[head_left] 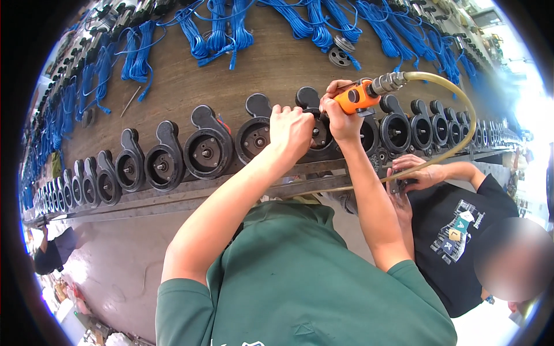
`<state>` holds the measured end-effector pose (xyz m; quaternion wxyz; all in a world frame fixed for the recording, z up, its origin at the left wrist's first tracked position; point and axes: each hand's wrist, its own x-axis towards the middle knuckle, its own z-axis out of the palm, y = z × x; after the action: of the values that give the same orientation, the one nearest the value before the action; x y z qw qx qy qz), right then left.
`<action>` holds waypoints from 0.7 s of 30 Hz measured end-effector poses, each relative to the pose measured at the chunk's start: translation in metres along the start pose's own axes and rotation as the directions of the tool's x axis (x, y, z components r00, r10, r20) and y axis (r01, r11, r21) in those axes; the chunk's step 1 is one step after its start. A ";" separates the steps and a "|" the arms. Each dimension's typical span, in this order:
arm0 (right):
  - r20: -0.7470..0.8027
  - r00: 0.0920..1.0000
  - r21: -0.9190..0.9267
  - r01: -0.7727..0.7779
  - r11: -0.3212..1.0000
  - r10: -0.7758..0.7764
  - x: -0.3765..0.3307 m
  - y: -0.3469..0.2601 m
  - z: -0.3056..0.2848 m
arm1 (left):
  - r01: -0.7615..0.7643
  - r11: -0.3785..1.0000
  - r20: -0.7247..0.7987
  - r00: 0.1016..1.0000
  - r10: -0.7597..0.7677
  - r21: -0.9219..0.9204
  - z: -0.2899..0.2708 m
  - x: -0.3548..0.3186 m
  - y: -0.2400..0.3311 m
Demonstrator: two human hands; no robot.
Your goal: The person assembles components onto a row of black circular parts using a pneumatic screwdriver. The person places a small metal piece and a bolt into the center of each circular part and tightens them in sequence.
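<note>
Orange power tool (356, 99) located above and right of frame centre, the right hand's (343, 119) fingers wrapped around it; yellowish hose (474, 118) attached. Left hand (291, 131), near upper centre: fingers curled together at a black housing (307, 98); cannot tell whether they pinch anything. Blue cables (217, 40) lie along the top.

The tool (362, 97) is bright orange with black parts, its fitting (388, 83) silvery grey, its hose (468, 104) a cloudy yellow. Black housings (204, 138) run left to right, with silver shafts (206, 153) at their centres. On the far side, the cables (216, 36) are vivid blue and the pulleys (339, 56) grey. The table (248, 78) is brown and faintly streaked, the floor (124, 248) pinkish grey. The wearer's shirt (323, 277) is green; the co-worker's top (430, 222), at right, is black with a white, teal, yellow and blue print.
</note>
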<state>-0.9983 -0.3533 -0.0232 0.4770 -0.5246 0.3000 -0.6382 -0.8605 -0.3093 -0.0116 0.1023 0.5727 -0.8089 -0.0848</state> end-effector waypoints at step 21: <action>-0.094 0.996 0.011 -0.007 1.000 0.008 -0.066 -0.053 0.004 | -0.046 0.999 0.014 0.999 0.047 -0.026 -0.007 -0.016 0.000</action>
<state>-1.0106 -0.2729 -0.0004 0.4675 -0.4904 0.3207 -0.6619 -0.8533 -0.2947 -0.0061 0.1054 0.5517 -0.8216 -0.0970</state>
